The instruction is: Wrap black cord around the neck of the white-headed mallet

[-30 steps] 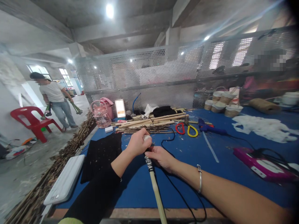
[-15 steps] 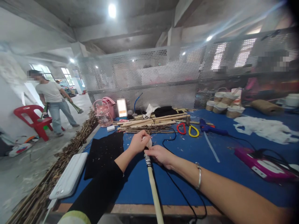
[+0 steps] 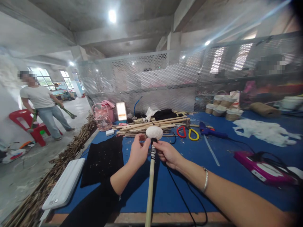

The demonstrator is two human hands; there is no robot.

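Clock centred on the white pad (image 3: 154, 133), 12 o'clock pointing away from us. The pad sits atop our pale stick (image 3: 150, 186), mid-table in front of us, shaft running down to 6 o'clock and out of frame at its near end.

Progress, as far as we can judge: pad's on and looks rounded; black binding (image 3: 153, 152) goes round the neck in criss-cross turns just below it, w/ white showing thru. So covering + most of the wrapping look done. Not finished, we'd say: a black cord (image 3: 182, 199) trails loose at approx 5 o'clock, uncut, and no knot shows; neck's partly hidden by fingers, so can't be sure.

Our L hand (image 3: 140, 152), at 7–8 o'clock, is half open, fingers loosely curled, thumb at the neck, no firm hold visible. Our R hand (image 3: 168, 154), at 4–5, has thumb + forefinger pinched on the binding, other fingers folded; can't tell if a cord end's in there too.

Nearby: red-and-yellow-handled tool (image 3: 194, 139) at 3, untouched; blue glue gun (image 3: 214, 132) further out, same direction; bare sticks (image 3: 153, 122) at 12; black cloth (image 3: 103, 162) at 8
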